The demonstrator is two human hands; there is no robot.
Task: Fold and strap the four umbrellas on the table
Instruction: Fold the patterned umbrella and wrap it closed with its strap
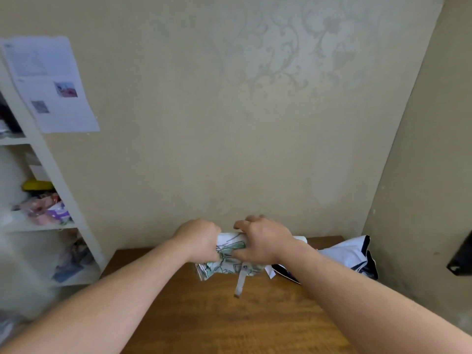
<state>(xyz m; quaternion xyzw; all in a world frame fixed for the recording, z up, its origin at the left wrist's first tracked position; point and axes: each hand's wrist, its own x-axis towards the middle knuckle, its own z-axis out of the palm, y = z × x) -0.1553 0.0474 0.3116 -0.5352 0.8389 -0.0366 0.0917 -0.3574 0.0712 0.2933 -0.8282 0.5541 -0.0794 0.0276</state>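
A folded white umbrella with a green line pattern (228,256) is held above the wooden table (229,315). My left hand (198,240) grips its left end and my right hand (263,240) wraps around its right part. Its grey strap (240,281) with a snap hangs loose below the bundle. A white umbrella with dark navy trim (350,256) lies unfolded at the table's back right, partly hidden behind my right forearm. Other umbrellas are not in view.
A white shelf unit (55,175) with assorted packets and a yellow item stands on the left. Papers (51,83) hang on the beige wall. A dark object (462,256) sticks out at the right edge.
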